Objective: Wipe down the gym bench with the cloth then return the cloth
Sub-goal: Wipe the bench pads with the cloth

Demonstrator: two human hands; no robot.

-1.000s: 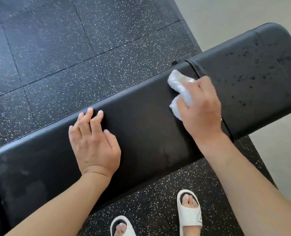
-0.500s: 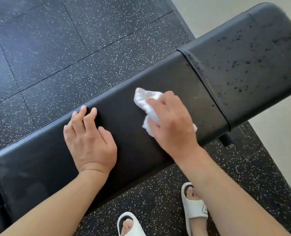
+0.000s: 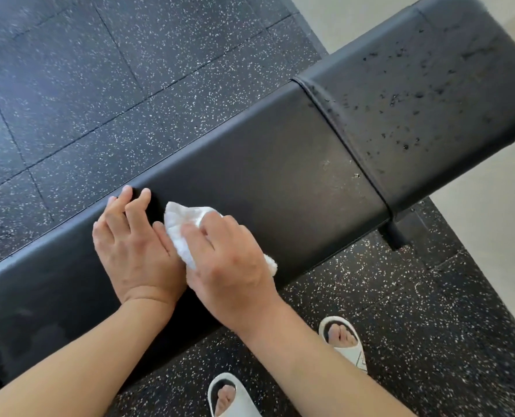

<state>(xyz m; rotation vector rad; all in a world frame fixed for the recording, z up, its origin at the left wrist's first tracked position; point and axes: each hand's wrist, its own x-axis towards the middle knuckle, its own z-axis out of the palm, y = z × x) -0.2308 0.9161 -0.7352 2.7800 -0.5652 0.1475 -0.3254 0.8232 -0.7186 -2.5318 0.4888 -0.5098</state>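
A long black padded gym bench (image 3: 280,164) runs diagonally from lower left to upper right. Its wider end pad (image 3: 430,94) is speckled with dark droplets. My right hand (image 3: 223,260) grips a bunched white cloth (image 3: 179,227) and presses it on the long pad. The cloth shows above and to the right of the knuckles. My left hand (image 3: 132,245) lies flat on the pad just left of the cloth, fingers reaching the far edge, thumb touching the cloth.
Black rubber floor tiles (image 3: 129,70) with white flecks surround the bench. Pale flooring (image 3: 491,251) lies to the right. My feet in white slides (image 3: 345,341) stand close to the bench's near side. A black bench leg (image 3: 397,236) drops below the pad joint.
My right hand has slid the cloth leftward along the long pad, from near the joint to right beside my left hand. The left hand has stayed in place.
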